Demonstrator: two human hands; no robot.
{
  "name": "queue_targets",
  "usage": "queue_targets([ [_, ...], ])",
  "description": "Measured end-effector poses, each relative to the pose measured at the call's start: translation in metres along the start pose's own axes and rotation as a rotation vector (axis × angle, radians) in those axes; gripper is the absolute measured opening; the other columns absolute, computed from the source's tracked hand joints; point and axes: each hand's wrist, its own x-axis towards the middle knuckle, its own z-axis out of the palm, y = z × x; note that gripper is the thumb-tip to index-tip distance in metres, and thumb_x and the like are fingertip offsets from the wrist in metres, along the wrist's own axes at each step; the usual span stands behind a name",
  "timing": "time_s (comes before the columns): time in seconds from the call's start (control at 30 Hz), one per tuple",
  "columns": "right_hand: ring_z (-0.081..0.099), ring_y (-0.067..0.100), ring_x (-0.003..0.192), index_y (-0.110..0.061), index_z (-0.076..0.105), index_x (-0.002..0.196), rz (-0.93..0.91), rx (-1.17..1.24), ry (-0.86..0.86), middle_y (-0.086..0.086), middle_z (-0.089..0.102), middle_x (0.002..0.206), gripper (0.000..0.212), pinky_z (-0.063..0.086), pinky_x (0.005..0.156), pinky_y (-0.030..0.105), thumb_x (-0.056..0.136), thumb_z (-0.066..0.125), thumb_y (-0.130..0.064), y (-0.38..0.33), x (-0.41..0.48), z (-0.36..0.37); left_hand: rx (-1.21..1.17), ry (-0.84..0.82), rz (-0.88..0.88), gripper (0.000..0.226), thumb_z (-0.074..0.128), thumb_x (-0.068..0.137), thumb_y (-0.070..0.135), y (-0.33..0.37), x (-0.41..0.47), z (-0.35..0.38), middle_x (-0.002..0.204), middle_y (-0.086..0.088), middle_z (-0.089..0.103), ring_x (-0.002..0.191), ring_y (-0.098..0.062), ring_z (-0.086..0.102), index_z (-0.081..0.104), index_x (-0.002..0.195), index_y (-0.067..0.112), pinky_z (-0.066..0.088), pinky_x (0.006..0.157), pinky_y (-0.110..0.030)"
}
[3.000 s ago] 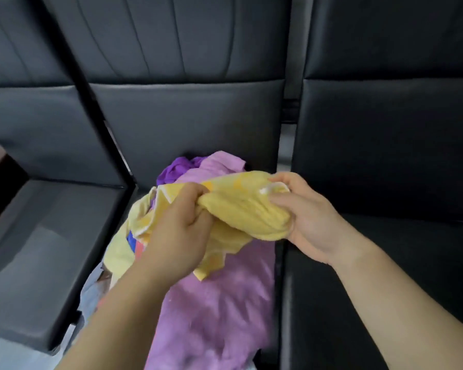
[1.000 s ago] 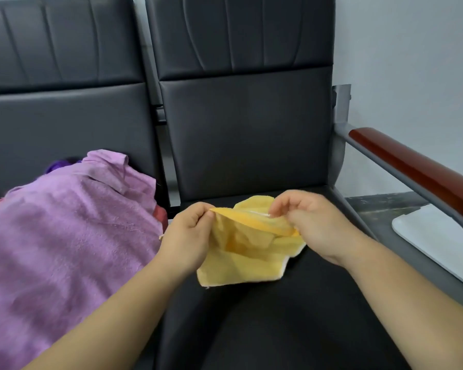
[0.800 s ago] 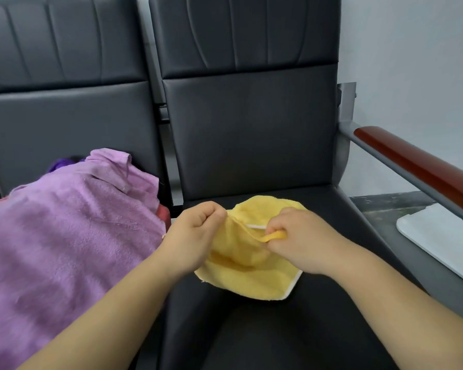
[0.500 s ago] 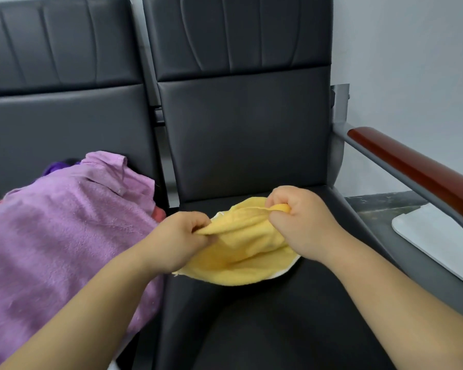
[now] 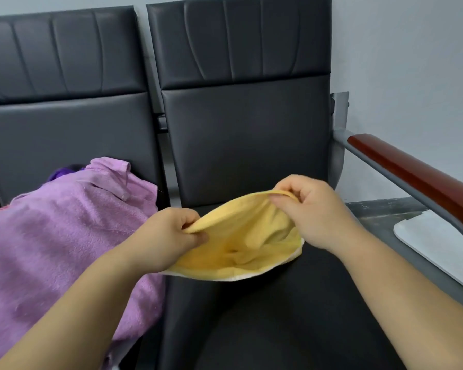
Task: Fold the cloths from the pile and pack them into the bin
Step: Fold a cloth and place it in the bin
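Yellow cloth (image 5: 241,244) — long axis left to right, rising rightward — pinched at each end by left grip (image 5: 169,236) and right grip (image 5: 313,209).

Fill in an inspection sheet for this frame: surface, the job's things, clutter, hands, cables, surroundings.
Surface: black seat, padded; the yellow cloth's lower edge rests on it.
Job's things: yellow cloth stretched between both hands, sagging in the middle, not yet folded flat. The purple cloth pile lies on the neighbouring seat to the left. No bin can be identified.
Clutter: nothing seen.
Grippers: left hand pinches one end of the cloth's top edge; right hand pinches the other end.
Cables: nothing seen.
Surroundings: red-brown armrest on a grey frame to the right; white object beyond it, cut off by the picture's edge; grey wall behind.
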Motion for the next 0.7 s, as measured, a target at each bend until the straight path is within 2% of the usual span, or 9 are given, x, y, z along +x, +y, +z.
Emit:
queue_targets([
  [0.1,0.058,0.012,0.073,-0.025,0.065,0.091,0.080,0.309,-0.056,-0.006,0.065,0.079,0.013,0.050,0.069,0.029,0.100,0.062,-0.016,-0.004,0.000,0.005,-0.117,0.048,-0.022,0.017,0.058,0.097,0.018,0.002,-0.002,-0.001,0.068,0.010,0.056,0.067,-0.006,0.049,0.061,0.081,0.020,0.040,0.065,-0.029],
  [0.17,0.062,0.013,0.077,-0.024,0.065,0.098,0.125,0.436,-0.249,-0.008,0.066,0.083,0.009,0.050,0.066,0.028,0.094,0.073,-0.024,-0.006,-0.003,0.007,-0.231,0.086,-0.066,0.021,0.049,0.098,0.010,0.009,-0.004,-0.001,0.076,0.005,0.061,0.072,-0.008,0.052,0.064,0.086,0.020,0.040,0.067,-0.029],
  [0.27,0.067,0.016,0.083,-0.027,0.068,0.100,0.132,-0.056,-0.551,-0.005,0.067,0.092,0.033,0.053,0.065,0.031,0.077,0.086,-0.043,-0.005,-0.007,0.008,-0.651,0.151,-0.106,0.033,0.040,0.095,-0.004,0.024,-0.006,0.000,0.072,0.000,0.058,0.068,-0.013,0.050,0.063,0.082,0.017,0.040,0.059,-0.026],
  [0.33,0.065,0.022,0.082,-0.021,0.068,0.085,0.116,-0.402,-0.551,0.001,0.065,0.086,0.022,0.052,0.068,0.039,0.084,0.077,-0.040,-0.002,-0.005,0.014,-0.765,0.122,-0.090,0.030,0.045,0.096,-0.002,0.030,-0.008,0.002,0.073,0.001,0.059,0.069,-0.013,0.053,0.064,0.083,0.017,0.043,0.060,-0.026],
  [0.37,0.065,0.023,0.082,-0.021,0.066,0.079,0.119,-0.422,-0.490,0.001,0.066,0.084,0.018,0.052,0.070,0.040,0.089,0.071,-0.035,-0.002,-0.002,0.014,-0.663,0.088,-0.041,0.020,0.052,0.096,0.006,0.029,-0.009,0.003,0.075,0.003,0.061,0.070,-0.012,0.056,0.065,0.086,0.017,0.046,0.062,-0.027],
  [0.4,0.066,0.024,0.084,-0.020,0.067,0.077,0.126,-0.384,-0.415,0.001,0.068,0.083,0.018,0.052,0.072,0.040,0.092,0.065,-0.029,-0.002,0.000,0.013,-0.500,0.042,0.014,0.006,0.062,0.094,0.019,0.027,-0.009,0.003,0.077,0.007,0.063,0.071,-0.009,0.059,0.065,0.090,0.019,0.048,0.064,-0.026],
  [0.5,0.069,0.028,0.092,-0.016,0.074,0.087,0.171,-0.046,-0.263,0.006,0.074,0.091,0.016,0.056,0.083,0.047,0.095,0.061,-0.020,-0.003,0.006,0.005,-0.034,-0.091,0.044,0.022,0.079,0.081,0.038,0.015,-0.006,0.007,0.079,0.011,0.067,0.073,-0.005,0.064,0.062,0.086,0.025,0.056,0.070,-0.029],
  [0.63,0.073,0.033,0.096,-0.008,0.077,0.097,0.104,0.404,-0.195,0.018,0.075,0.100,0.007,0.058,0.089,0.058,0.091,0.074,-0.008,-0.010,-0.001,0.002,-0.092,0.010,0.026,0.012,0.065,0.096,0.025,0.005,-0.002,0.005,0.080,0.005,0.063,0.073,-0.010,0.057,0.061,0.089,0.017,0.051,0.074,-0.035],
  [0.7,0.073,0.027,0.106,-0.015,0.077,0.111,0.075,0.475,-0.355,0.009,0.077,0.111,0.029,0.062,0.091,0.048,0.083,0.084,-0.011,-0.011,-0.003,0.000,-0.338,0.126,-0.025,0.008,0.059,0.097,0.017,0.005,-0.001,0.001,0.083,-0.003,0.062,0.075,-0.014,0.056,0.060,0.096,0.009,0.048,0.068,-0.035],
])
